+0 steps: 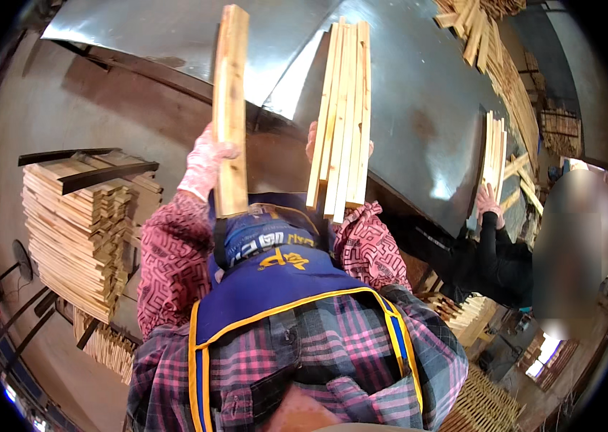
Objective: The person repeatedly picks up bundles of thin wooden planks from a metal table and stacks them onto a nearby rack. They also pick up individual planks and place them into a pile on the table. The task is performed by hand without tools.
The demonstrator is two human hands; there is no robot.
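My left hand [205, 161], in a pale pink glove, is closed round a short bundle of wooden strips [231, 108]. The thumb lies across the near face of these strips, whose far end reaches over the edge of the metal table. To the right, my right hand [312, 141] grips a wider bundle of wooden strips [342, 108] from beneath. Only its fingers and thumb show at the two sides; the strips hide the rest. The lower ends of this bundle are uneven. A gap separates the two bundles.
The grey metal table [405, 86] spreads ahead. On the right, a co-worker's hand [489, 201] holds another bundle of strips [493, 151]. Loose strips [487, 39] lie piled at the far right. A tall stack of boards [77, 230] with dark metal bars stands at left.
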